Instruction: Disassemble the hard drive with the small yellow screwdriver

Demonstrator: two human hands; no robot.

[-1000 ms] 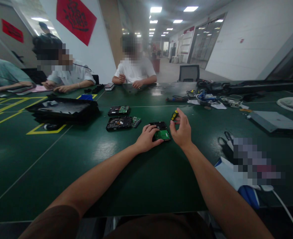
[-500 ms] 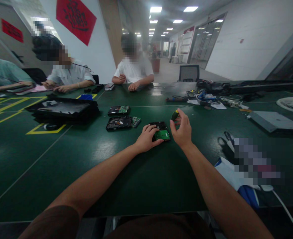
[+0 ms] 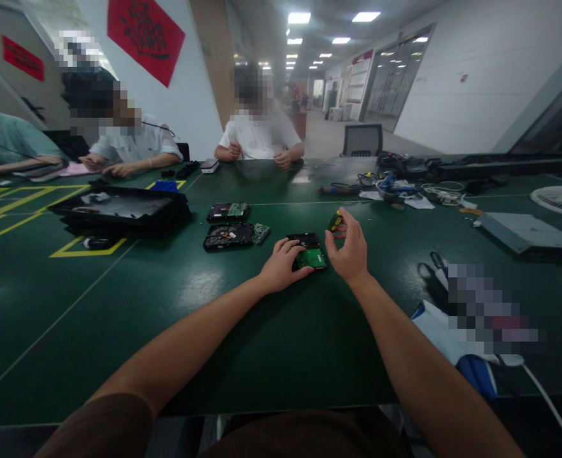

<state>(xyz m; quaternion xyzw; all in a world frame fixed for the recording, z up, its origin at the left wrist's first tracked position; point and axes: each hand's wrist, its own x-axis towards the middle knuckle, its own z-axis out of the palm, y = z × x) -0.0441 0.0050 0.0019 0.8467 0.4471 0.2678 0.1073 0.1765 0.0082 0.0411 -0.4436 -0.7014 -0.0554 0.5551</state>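
My left hand (image 3: 283, 266) rests on a hard drive (image 3: 306, 240) with a green circuit board (image 3: 315, 257), its fingers curled over the drive's left side and covering part of it. Just to the right of the drive, my right hand (image 3: 350, 248) grips a screwdriver by its dark handle with yellow marks (image 3: 335, 221). The screwdriver's shaft and tip cannot be made out. Left of my hands lies another opened hard drive (image 3: 227, 236), a loose circuit board (image 3: 260, 233) touching its right end. Behind it sits one more hard drive (image 3: 228, 211).
Stacked black trays (image 3: 123, 210) stand at the left. Tangled cables (image 3: 398, 187) lie at the back right, before a grey metal box (image 3: 529, 230). A white and blue cloth-like item (image 3: 445, 327) is near my right forearm. Across the table (image 3: 242, 356) sits a person in white (image 3: 256, 137).
The screwdriver handle has turned slightly in my right hand, showing more yellow. My left hand stays on the drive. The person opposite has moved a hand to the right.
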